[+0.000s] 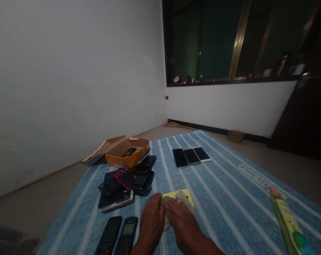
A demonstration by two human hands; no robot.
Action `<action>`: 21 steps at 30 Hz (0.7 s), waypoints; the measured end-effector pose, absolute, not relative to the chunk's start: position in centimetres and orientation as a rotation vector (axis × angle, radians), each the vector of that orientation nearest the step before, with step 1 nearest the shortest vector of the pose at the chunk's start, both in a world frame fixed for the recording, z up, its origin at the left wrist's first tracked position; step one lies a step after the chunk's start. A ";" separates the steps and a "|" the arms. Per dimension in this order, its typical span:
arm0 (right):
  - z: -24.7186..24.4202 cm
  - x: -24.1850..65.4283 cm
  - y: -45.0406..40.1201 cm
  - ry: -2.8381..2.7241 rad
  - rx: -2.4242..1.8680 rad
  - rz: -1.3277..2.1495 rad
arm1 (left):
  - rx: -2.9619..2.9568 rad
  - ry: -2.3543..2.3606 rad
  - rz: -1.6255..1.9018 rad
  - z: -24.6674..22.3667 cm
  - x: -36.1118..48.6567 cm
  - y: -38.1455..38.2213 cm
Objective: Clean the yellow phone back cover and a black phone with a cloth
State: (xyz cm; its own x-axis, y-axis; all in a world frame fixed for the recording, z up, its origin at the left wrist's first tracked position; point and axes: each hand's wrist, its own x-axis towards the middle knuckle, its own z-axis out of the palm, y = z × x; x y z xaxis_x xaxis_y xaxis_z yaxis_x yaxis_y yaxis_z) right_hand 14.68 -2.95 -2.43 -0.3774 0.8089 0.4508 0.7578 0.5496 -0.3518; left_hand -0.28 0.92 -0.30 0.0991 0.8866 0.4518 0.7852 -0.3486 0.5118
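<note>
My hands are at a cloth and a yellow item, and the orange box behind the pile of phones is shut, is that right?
Not quite: the head view shows the orange box open, with a dark phone inside. It is behind the pile of phones, and your left hand and right hand are at the cloth and yellow item.

Tablecloth point(224, 198): blue, white stripes. Phone point(173, 194) beneath beige rag point(186, 201): yellow. From it, cardboard box point(120, 162) at ten o'clock: orange.
</note>
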 end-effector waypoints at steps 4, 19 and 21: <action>-0.9 17.5 -3.5 -2.204 -1.325 0.271 | 2.328 1.688 1.115 -1.0 -0.4 1.1; 2.3 22.1 -3.2 -2.226 -1.184 0.522 | 2.335 1.641 1.196 0.0 0.1 0.7; 1.8 21.4 -2.7 -2.176 -1.148 0.490 | 2.300 1.637 1.186 0.3 0.2 0.6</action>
State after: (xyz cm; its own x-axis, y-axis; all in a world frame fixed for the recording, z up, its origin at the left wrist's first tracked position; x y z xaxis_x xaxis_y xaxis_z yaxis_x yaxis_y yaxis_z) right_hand 21.44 -2.69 1.76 -0.4280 0.8325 0.3519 0.6013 0.5530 -0.5768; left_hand 0.18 0.63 0.35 0.1297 0.8324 0.5388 0.7712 -0.4262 0.4729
